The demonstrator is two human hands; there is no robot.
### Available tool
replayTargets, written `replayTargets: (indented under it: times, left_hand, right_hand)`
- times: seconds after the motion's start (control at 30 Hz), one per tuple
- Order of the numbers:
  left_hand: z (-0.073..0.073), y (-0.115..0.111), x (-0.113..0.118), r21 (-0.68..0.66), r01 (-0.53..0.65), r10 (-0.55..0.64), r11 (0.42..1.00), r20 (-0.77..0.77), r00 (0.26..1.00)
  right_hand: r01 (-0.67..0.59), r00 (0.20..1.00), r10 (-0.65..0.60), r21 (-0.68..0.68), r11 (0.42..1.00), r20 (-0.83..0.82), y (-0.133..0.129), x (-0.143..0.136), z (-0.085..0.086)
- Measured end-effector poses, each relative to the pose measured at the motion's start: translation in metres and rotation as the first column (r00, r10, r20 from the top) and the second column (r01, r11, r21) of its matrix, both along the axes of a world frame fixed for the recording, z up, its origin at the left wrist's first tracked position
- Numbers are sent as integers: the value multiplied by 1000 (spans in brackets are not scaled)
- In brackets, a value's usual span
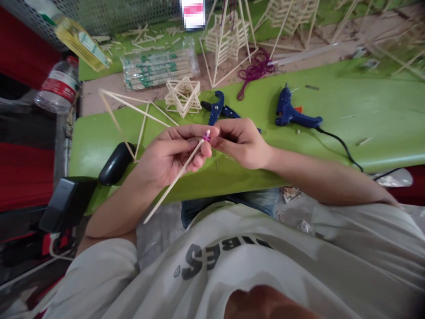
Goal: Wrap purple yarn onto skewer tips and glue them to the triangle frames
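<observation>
"What's nearest us?"

"One slender pale wooden stick (pixel 175 180), slanting, its lower end jutting past the near edge of the glossy green tabletop (pixel 381 108). The left hand (pixel 168 153) grasps it near its upper end, where purple thread (pixel 206 137) is wound."

"And the right hand (pixel 247 144)?"

"Thumb and forefinger pinched together just beside that tip; whether there's thread between them, I can't tell."

"Room to move?"

"Tight on the left: one black oval case (pixel 116 165) by the wrist, one angular pale stick frame (pixel 142 128) behind it. Rightward the green runs wide, a few slivers on it."

"Tools?"

"Two: a blue hooked tool (pixel 216 108), partly hidden behind the right hand, and, well apart, a blue glue gun (pixel 292 113) with an orange trigger."

"Farther back?"

"One star-shaped stack of pale sticks (pixel 182 97), one tangle of purple cord (pixel 257 66), one clear plastic bag of sticks (pixel 159 68), two plastic bottles (pixel 59 86) at left, and at least two tall pyramid-shaped stick frames (pixel 215 57)."
</observation>
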State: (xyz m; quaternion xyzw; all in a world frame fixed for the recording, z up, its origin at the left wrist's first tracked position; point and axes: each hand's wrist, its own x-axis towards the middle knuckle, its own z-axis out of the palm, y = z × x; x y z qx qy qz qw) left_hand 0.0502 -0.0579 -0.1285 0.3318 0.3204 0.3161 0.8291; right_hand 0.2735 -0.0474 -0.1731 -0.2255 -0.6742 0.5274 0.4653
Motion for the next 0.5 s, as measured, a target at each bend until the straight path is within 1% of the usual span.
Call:
replayTargets:
  times: [0.07,0.13,0.27,0.4,0.5]
  left_hand:
    - [-3,0,1,-8,24,-24,1000,5,1000]
    - [-6,0,3,14,39,-39,999,10,999]
    - [-10,-2,9,44,17,-16,999,-7,1000]
    - [-12,-4,14,92,-24,33,995,-101,994]
    - [-12,-6,15,199,-33,71,979,-187,980]
  right_hand:
    - [-7,1000,7,-14,1000,3,1,0,-3]
    - [-1,1000,1,-8,1000,19,1,1,-6]
    - [54,997,-58,67,996,60,1,3,-8]
    - [112,988,-126,142,984,93,1,6,-7]
    - [135,978,-163,195,971,134,1,7,-9]
